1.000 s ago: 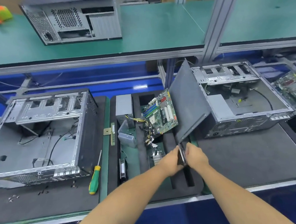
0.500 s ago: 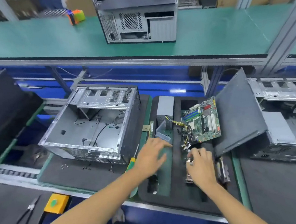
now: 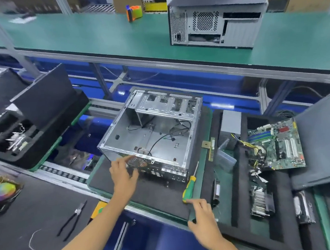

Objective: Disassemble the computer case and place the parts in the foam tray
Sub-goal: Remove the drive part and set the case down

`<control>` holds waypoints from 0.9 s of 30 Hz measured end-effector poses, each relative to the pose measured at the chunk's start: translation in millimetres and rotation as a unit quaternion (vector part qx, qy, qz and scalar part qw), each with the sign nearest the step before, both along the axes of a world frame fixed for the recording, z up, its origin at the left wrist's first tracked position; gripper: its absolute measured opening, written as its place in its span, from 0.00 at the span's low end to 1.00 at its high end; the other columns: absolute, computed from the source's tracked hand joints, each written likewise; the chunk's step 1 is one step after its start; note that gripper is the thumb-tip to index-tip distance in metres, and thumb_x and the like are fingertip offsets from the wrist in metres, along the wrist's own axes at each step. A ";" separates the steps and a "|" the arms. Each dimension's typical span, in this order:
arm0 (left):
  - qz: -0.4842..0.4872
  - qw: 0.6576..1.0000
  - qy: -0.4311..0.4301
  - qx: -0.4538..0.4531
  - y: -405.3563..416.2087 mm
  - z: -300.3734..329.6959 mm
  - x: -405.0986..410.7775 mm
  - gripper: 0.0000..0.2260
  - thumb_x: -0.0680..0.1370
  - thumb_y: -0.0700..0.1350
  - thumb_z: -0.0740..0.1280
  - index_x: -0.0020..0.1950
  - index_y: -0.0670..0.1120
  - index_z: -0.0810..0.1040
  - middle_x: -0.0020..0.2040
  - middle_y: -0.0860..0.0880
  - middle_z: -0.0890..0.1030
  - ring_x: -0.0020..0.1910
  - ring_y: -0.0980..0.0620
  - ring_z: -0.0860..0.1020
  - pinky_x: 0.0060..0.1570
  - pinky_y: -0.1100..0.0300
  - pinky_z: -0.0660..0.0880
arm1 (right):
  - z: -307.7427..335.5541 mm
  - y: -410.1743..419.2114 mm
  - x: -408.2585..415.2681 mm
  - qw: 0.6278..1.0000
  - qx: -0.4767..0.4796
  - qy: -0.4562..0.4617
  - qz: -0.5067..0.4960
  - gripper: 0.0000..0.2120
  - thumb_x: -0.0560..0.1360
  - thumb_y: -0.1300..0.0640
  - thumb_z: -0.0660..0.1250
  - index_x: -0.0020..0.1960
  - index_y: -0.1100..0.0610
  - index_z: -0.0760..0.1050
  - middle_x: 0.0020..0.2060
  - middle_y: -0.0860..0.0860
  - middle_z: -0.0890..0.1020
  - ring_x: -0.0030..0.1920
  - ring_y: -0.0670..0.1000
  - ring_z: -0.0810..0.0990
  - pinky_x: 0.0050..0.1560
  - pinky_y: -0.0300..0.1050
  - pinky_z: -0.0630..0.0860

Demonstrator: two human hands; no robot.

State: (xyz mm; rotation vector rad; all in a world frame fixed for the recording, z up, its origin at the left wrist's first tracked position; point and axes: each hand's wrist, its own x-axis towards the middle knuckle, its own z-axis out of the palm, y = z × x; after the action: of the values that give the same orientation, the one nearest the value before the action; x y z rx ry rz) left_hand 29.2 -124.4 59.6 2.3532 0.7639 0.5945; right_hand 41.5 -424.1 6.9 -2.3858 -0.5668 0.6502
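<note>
dark mat (image 3: 150, 194) under open computer case (image 3: 153, 138) and screwdriver (image 3: 190, 186), foam tray (image 3: 241, 216) alongside, pliers (image 3: 72, 220) left

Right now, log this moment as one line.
left hand open at open case front edge | right hand open near screwdriver | motherboard in foam tray

case (image 3: 153, 138): bare silver-grey metal, black cables inside
foam tray (image 3: 241, 214): black
motherboard (image 3: 277, 148): green, blue and red bits
screwdriver (image 3: 189, 189): green and yellow handle
side panel (image 3: 325, 141): dark grey
worktop (image 3: 95, 34): green
pliers (image 3: 72, 220): black
</note>
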 end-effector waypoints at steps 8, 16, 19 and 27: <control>-0.041 0.997 0.064 -0.025 90.3 -15.9 -46.3 0.18 0.73 0.33 0.73 0.62 0.41 0.78 0.58 0.43 0.76 0.60 0.41 0.72 0.61 0.54 0.64 | -12.6 74.2 -5.5 0.978 -0.094 -0.032 -0.182 0.29 0.75 0.49 0.71 0.73 0.37 0.67 0.53 0.49 0.62 0.51 0.52 0.65 0.55 0.50 0.72; -0.100 0.982 0.135 -0.083 172.3 -40.0 -85.7 0.17 0.74 0.31 0.70 0.62 0.38 0.77 0.58 0.40 0.75 0.62 0.40 0.73 0.64 0.53 0.66 | -13.5 96.3 10.0 0.948 -0.127 -0.016 -0.290 0.13 0.78 0.54 0.68 0.60 0.53 0.72 0.52 0.54 0.62 0.58 0.61 0.66 0.54 0.54 0.67; -0.126 0.975 0.163 -0.081 189.1 -45.7 -89.4 0.19 0.74 0.36 0.74 0.63 0.37 0.75 0.59 0.40 0.73 0.61 0.42 0.71 0.62 0.57 0.65 | -6.2 99.9 10.3 0.920 -0.094 -0.041 -0.379 0.09 0.78 0.58 0.67 0.51 0.54 0.67 0.47 0.57 0.71 0.52 0.64 0.74 0.48 0.56 0.69; -0.126 0.955 0.266 -0.045 188.1 -87.1 -130.4 0.22 0.71 0.50 0.80 0.50 0.47 0.69 0.51 0.50 0.69 0.50 0.49 0.69 0.50 0.57 0.69 | -13.5 122.0 -19.3 0.864 -0.032 -0.002 -0.502 0.05 0.80 0.59 0.61 0.51 0.54 0.65 0.40 0.57 0.77 0.41 0.61 0.75 0.43 0.52 0.67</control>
State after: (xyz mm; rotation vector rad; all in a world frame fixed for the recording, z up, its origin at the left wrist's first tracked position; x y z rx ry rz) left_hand -101.2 63.7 -27.5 2.4932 0.6752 -0.1941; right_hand 22.3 -302.1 -6.7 -2.3127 0.7093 0.1723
